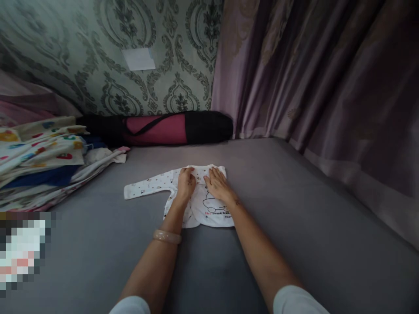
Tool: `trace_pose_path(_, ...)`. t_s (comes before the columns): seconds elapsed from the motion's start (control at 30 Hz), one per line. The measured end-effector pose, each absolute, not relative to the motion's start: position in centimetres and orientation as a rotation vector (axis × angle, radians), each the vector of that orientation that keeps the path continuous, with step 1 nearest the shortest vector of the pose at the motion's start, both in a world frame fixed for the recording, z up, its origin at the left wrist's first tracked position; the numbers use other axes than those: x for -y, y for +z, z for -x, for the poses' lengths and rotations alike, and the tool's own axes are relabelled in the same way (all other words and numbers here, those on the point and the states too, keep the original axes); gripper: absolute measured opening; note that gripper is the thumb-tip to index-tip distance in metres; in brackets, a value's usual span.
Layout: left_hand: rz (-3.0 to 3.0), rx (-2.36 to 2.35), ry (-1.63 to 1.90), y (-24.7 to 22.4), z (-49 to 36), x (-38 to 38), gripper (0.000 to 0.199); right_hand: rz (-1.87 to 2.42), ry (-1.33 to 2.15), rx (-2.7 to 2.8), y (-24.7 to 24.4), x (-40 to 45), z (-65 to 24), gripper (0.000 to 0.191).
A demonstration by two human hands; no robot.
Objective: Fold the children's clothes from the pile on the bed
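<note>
Across the grey bed sheet (294, 226), a printed white baby shirt (199, 205) lies beneath both hands, longest sideways. Its outstretched sleeve (147, 187) points left, nearer the left hand (187, 183), whose fingers curl; whether they pinch fabric I cannot tell. The right hand (218, 186) rests flat, fingers extended, on the upper front.

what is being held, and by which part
The right hand lies flat on the white printed top near its upper edge, not gripping. The left hand is at that edge too; whether it pinches the top cannot be told.
</note>
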State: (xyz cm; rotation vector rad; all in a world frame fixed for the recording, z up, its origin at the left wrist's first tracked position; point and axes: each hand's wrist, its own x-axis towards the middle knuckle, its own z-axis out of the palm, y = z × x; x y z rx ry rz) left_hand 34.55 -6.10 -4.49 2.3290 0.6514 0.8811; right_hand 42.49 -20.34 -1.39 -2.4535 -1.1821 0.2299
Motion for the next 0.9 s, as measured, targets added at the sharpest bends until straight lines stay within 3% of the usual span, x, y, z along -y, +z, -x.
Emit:
trace_pose_path(0.43,-2.441,-0.654,0.852,-4.6,-33.8,5.9,0.037,2.482,0.215,1.201,-2.1,20.6,-42.3,0.067)
trace_pose_path(0.57,-2.585,-0.772,0.725,-3.0,-33.5,7.4,0.035,2.503,0.139,1.234,-2.3,20.7,-42.4,0.06)
trace_pose_path(0.77,-2.798,-0.528,0.394,-1.2,-34.6,11.5,0.05,2.532,0.134,1.306,-2.5,20.8,-42.2,0.061)
trace_pose_path(0.9,-2.807,-0.648,0.222,-1.5,-34.5,11.7,0.051,2.531,0.121,1.3,-2.8,20.7,-42.4,0.058)
